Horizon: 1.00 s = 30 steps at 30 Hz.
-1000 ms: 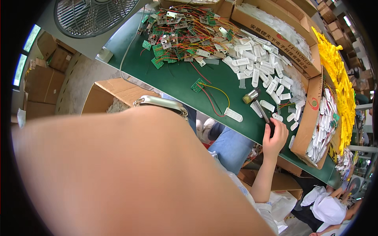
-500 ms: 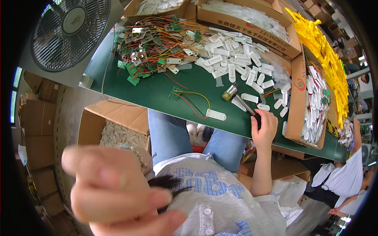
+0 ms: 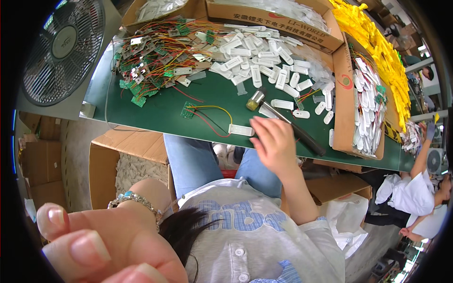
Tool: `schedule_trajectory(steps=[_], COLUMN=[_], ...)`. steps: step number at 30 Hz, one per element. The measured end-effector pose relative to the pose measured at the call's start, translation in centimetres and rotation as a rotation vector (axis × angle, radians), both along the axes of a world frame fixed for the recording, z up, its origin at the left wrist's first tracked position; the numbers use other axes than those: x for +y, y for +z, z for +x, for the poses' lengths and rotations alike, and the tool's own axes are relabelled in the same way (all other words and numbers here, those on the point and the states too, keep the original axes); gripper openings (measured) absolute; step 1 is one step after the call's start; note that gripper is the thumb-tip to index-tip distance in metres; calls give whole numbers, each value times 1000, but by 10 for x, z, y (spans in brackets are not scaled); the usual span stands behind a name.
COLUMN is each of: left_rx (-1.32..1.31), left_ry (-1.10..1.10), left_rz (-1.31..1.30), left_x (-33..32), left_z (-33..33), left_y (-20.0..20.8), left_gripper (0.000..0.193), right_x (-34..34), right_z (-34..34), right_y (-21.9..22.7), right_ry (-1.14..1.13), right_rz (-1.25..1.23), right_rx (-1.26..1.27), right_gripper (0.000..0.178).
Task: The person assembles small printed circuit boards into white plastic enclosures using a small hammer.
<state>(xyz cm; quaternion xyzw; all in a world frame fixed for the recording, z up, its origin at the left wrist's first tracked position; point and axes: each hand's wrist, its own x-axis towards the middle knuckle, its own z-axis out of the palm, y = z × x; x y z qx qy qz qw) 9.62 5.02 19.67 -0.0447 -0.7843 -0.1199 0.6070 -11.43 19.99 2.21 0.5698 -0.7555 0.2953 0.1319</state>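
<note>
R hand at white case, can't tell if gripping!
L hand: fingers half-curled, apart; best pinch plastic, wires slack.

Right hand beside wired white casing; hammer on green table.

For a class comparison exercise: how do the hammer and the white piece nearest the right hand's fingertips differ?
The hammer has a long dark handle and shiny head; the white piece is short and flat. The hammer slants across the picture; the white piece lies nearly level. Wires run to the white piece, none to the hammer. Both lie on the green table.
</note>
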Motion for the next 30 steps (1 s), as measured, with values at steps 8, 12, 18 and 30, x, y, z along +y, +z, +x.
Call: schedule_trajectory(steps=[8,12,18,30], left_rx=[-48,-64,-297,-441], left_ry=[-70,-40,-805,-1213], left_rz=[-235,-355,252,821], left_x=[-40,-46,-40,-30], left_z=[32,16,-76,-111], left_y=[-8,-3,-21,-73], left_gripper=[26,28,11,10], right_x=[-15,-9,42,190], right_z=[4,4,-44,-254], right_y=[-25,-3,60,111], right_ry=[17,67,-166,-934], right_rz=[18,-107,-154,-137], right_rx=[10,10,12,171], right_gripper=[31,32,37,32])
